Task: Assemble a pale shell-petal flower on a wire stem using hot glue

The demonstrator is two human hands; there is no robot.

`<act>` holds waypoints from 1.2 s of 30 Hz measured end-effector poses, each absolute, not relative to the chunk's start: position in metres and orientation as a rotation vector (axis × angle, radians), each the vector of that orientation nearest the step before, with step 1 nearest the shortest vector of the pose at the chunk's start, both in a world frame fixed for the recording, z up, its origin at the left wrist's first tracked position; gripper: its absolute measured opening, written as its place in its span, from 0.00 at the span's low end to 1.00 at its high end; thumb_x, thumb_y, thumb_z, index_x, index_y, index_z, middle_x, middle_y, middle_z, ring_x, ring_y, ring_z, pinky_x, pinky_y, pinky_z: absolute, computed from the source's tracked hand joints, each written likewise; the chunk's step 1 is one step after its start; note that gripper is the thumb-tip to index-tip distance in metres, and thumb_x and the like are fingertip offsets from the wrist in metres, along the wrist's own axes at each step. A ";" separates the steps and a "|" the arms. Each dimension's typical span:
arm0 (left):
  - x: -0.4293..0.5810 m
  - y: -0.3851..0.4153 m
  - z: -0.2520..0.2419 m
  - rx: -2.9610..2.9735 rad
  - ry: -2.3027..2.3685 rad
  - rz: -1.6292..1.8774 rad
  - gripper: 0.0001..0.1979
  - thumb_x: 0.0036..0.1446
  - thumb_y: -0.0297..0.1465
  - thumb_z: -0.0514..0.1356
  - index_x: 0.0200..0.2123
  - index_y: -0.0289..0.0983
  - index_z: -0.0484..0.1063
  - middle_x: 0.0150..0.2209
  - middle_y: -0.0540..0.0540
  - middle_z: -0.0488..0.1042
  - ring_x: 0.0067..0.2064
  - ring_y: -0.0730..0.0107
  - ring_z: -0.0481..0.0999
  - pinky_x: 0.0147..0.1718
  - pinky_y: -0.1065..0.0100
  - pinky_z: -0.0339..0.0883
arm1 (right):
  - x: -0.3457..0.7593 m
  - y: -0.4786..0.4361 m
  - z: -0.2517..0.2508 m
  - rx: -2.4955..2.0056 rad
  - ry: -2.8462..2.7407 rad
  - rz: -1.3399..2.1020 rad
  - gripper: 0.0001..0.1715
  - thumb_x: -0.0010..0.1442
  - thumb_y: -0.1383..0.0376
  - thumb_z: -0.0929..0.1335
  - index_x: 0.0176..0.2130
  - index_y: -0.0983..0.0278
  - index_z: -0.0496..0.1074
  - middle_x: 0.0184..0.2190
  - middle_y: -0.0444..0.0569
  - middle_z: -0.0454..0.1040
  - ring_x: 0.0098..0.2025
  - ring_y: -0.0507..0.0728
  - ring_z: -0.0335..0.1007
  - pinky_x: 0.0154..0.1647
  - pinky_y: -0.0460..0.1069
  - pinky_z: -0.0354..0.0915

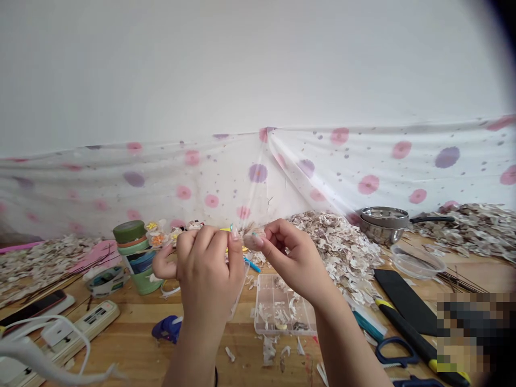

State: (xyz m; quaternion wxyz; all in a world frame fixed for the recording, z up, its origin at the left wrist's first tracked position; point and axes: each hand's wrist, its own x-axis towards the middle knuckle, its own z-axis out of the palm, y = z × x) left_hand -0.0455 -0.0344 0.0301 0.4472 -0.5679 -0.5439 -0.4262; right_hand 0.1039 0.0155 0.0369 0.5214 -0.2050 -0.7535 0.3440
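Observation:
My left hand [207, 252] is raised over the table with its back toward me. Its fingers are curled, and thumb and forefinger pinch at the left edge of a pale, thin flake [253, 242]. From the other side my right hand [292, 252] grips the same flake between thumb and forefinger. Fingertips hide part of the piece, and its material cannot be made out. Below the hands lies a clear compartment box [263, 322] with whitish scraps in it. Behind the right hand rises a large heap of similar pale flakes [342, 247].
At left stand a green jar [145, 279], a tape roll [105, 280], a power strip [94, 322] with cables, and a phone [36, 309]. At right are metal bowls [382, 228], a clear lid [419, 262], a black blade-shaped piece [405, 301] and dark-handled scissors [397, 352].

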 end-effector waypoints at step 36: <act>-0.072 -0.023 0.039 -1.501 -1.722 -3.055 0.05 0.59 0.27 0.56 0.30 0.33 0.67 0.26 0.54 0.65 0.17 0.84 0.61 0.27 0.73 0.72 | -0.008 0.018 -0.049 -0.947 -3.369 0.244 0.20 0.47 0.74 0.74 0.43 0.74 0.79 0.38 0.66 0.81 0.42 0.72 0.80 0.42 0.62 0.75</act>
